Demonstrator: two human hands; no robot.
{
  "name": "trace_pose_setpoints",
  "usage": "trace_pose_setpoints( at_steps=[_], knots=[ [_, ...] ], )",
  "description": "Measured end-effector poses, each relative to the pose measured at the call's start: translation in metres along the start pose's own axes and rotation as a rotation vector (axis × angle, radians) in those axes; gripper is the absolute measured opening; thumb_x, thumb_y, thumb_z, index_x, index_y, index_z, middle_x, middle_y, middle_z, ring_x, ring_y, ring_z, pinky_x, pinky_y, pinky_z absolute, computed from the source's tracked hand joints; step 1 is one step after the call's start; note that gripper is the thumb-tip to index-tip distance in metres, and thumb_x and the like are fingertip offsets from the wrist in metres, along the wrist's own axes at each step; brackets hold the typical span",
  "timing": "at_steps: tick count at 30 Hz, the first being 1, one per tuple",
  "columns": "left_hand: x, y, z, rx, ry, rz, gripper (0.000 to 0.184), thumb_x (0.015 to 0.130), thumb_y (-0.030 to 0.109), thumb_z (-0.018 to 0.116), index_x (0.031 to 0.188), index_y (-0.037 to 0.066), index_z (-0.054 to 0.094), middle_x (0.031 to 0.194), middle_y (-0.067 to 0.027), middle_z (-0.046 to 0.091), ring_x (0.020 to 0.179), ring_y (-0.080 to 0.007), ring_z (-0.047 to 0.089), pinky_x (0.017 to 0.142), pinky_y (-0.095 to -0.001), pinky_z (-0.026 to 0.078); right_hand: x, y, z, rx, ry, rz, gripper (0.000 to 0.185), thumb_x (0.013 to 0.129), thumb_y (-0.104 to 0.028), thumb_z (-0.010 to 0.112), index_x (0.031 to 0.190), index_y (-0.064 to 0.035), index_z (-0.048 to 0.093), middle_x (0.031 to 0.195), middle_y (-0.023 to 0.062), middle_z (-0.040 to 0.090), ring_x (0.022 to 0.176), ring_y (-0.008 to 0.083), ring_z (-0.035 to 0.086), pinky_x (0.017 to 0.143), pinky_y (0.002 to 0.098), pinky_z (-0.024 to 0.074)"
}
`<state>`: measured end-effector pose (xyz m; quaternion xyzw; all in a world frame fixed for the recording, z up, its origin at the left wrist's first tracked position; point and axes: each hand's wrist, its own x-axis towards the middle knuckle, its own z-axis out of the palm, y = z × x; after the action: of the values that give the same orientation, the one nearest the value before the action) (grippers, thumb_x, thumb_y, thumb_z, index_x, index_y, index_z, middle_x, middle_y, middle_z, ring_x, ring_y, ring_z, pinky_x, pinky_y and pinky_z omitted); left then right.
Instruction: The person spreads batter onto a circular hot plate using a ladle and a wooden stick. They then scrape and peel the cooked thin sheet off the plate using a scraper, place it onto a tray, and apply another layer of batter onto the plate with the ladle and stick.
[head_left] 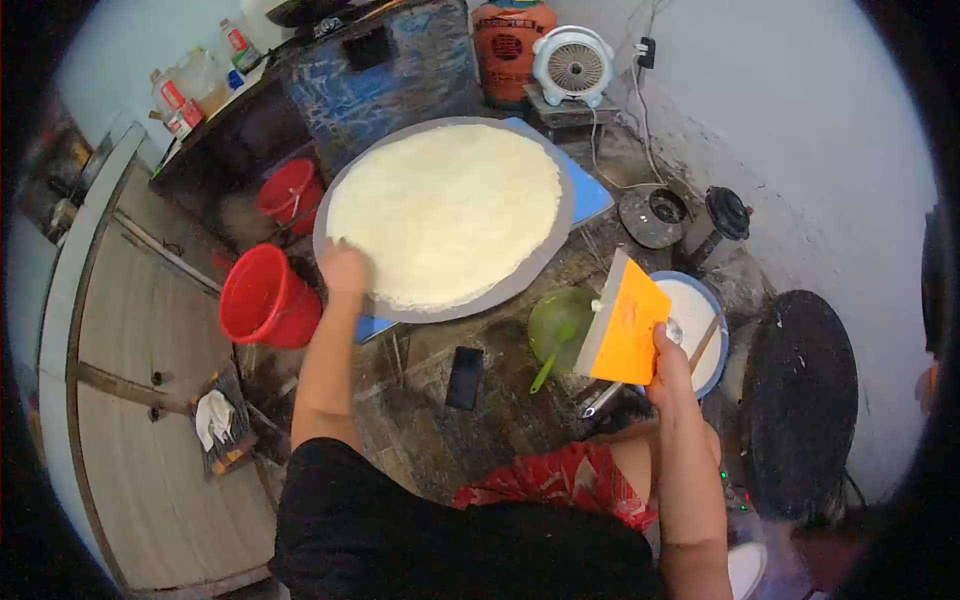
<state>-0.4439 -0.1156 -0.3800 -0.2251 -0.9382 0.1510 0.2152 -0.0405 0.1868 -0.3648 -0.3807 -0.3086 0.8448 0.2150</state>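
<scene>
A large, pale yellow pancake point(450, 210) lies flat on a wide round grey board point(520, 272). At its near left edge is my left hand point(345, 268), fingers curled in and touching the rim. Whatever may be pinched there is hidden. My right hand point(672, 370) grips an orange scraper point(632, 325), held up and tilted, with some pale batter stuck on its edge. Behind and below the scraper are a green bowl point(548, 318) with a green spoon point(548, 368), and a blue-rimmed basin point(722, 340) of white batter, partly covered by my hand.
Two red buckets point(262, 298) stand left of the board. A dark phone point(465, 378) lies on the grimy surface before me. To the right is a round black griddle point(803, 400). A small white fan point(574, 66) and an orange gas cylinder point(508, 45) stand at the back.
</scene>
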Motion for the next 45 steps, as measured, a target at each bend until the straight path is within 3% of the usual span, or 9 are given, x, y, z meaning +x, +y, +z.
trace_pose_setpoints(
  at_steps=[2, 6, 9, 13, 19, 27, 38, 40, 45],
  knots=[
    [-0.022, 0.044, -0.058, -0.298, 0.286, 0.117, 0.014, 0.068, 0.011, 0.051, 0.077, 0.005, 0.060, 0.096, -0.0121, 0.057, 0.092, -0.0254, 0.051, 0.074, -0.0388, 0.042, 0.001, 0.000, 0.001, 0.105, -0.105, -0.039, 0.038, 0.090, -0.026, 0.041, 0.118, 0.0001, 0.041, 0.113, 0.0099, 0.052, 0.097, 0.0222, 0.054, 0.083, 0.0335, 0.0442],
    [-0.088, 0.147, -0.124, -1.754, -0.838, 0.356, 0.071, 0.070, -0.001, 0.064, 0.130, 0.011, 0.029, 0.135, -0.0112, 0.025, 0.078, -0.0126, 0.057, 0.068, -0.0257, 0.049, 0.001, 0.000, 0.003, 0.117, -0.240, -0.076, 0.032, 0.089, -0.018, 0.043, 0.117, -0.0020, 0.040, 0.111, 0.0066, 0.053, 0.098, 0.0181, 0.053, 0.081, 0.0295, 0.0454],
    [-0.132, 0.204, -0.173, -2.253, -1.231, 0.311, 0.043, 0.079, 0.008, 0.056, 0.119, 0.005, 0.040, 0.089, -0.0064, 0.053, 0.062, -0.0101, 0.053, 0.051, -0.0213, 0.042, -0.016, 0.000, 0.026, 0.104, -0.223, -0.083, 0.031, 0.089, -0.018, 0.044, 0.116, -0.0047, 0.041, 0.108, 0.0046, 0.053, 0.092, 0.0142, 0.054, 0.073, 0.0245, 0.0458],
    [-0.113, 0.241, -0.178, -2.350, -0.942, -0.140, 0.017, 0.084, 0.018, 0.049, 0.088, 0.002, 0.053, 0.059, -0.0027, 0.050, 0.047, -0.0090, 0.044, 0.042, -0.0232, 0.034, -0.014, 0.001, 0.016, -0.061, -0.217, -0.109, 0.036, 0.088, -0.021, 0.047, 0.119, -0.0043, 0.038, 0.108, 0.0069, 0.053, 0.093, 0.0143, 0.054, 0.074, 0.0246, 0.0455],
    [0.012, 0.257, -0.123, -2.495, -0.582, -0.938, 0.009, 0.086, 0.011, 0.048, 0.088, 0.002, 0.048, 0.067, -0.0068, 0.050, 0.046, -0.0137, 0.041, 0.040, -0.0233, 0.033, -0.035, -0.026, 0.015, -0.285, -0.063, -0.193, 0.036, 0.087, -0.023, 0.049, 0.116, -0.0037, 0.042, 0.099, 0.0090, 0.054, 0.083, 0.0164, 0.056, 0.069, 0.0259, 0.0462],
    [0.065, 0.247, -0.049, -2.634, -0.621, -1.324, 0.012, 0.086, 0.003, 0.041, 0.098, 0.003, 0.043, 0.087, -0.0108, 0.049, 0.063, -0.0197, 0.047, 0.045, -0.0214, 0.038, -0.055, -0.082, -0.022, -0.376, -0.020, -0.199, 0.029, 0.086, -0.022, 0.050, 0.108, -0.0026, 0.050, 0.086, 0.0050, 0.057, 0.074, 0.0123, 0.056, 0.063, 0.0231, 0.0434],
    [-0.139, 0.244, -0.114, -2.059, -0.770, -0.176, 0.035, 0.083, 0.009, 0.049, 0.117, 0.003, 0.042, 0.108, -0.0080, 0.050, 0.080, -0.0138, 0.054, 0.065, -0.0245, 0.043, 0.012, 0.095, -0.289, -1.600, 0.229, 0.065, 0.081, 0.072, -0.030, 0.068, 0.128, 0.0072, 0.022, 0.091, 0.0131, 0.057, 0.081, 0.0221, 0.055, 0.067, 0.0295, 0.0465],
    [-0.164, 0.252, -0.113, -1.963, -0.954, -0.165, 0.035, 0.082, 0.006, 0.048, 0.116, 0.002, 0.043, 0.108, -0.0093, 0.049, 0.082, -0.0145, 0.053, 0.066, -0.0245, 0.042, -0.010, 0.072, -0.205, -0.375, 0.431, 0.257, 0.087, 0.070, -0.025, 0.071, 0.130, 0.0063, 0.016, 0.087, 0.0116, 0.057, 0.075, 0.0203, 0.056, 0.063, 0.0304, 0.0474],
    [-0.191, 0.262, -0.101, -1.898, -1.115, -0.038, 0.033, 0.082, 0.006, 0.048, 0.114, 0.002, 0.045, 0.107, -0.0085, 0.050, 0.080, -0.0138, 0.054, 0.065, -0.0239, 0.043, 0.007, 0.075, -0.204, 0.009, 0.258, 0.177, 0.037, 0.078, -0.017, 0.062, 0.105, 0.0006, 0.044, 0.067, 0.0040, 0.053, 0.055, 0.0131, 0.049, 0.050, 0.0266, 0.0417]
  ],
)
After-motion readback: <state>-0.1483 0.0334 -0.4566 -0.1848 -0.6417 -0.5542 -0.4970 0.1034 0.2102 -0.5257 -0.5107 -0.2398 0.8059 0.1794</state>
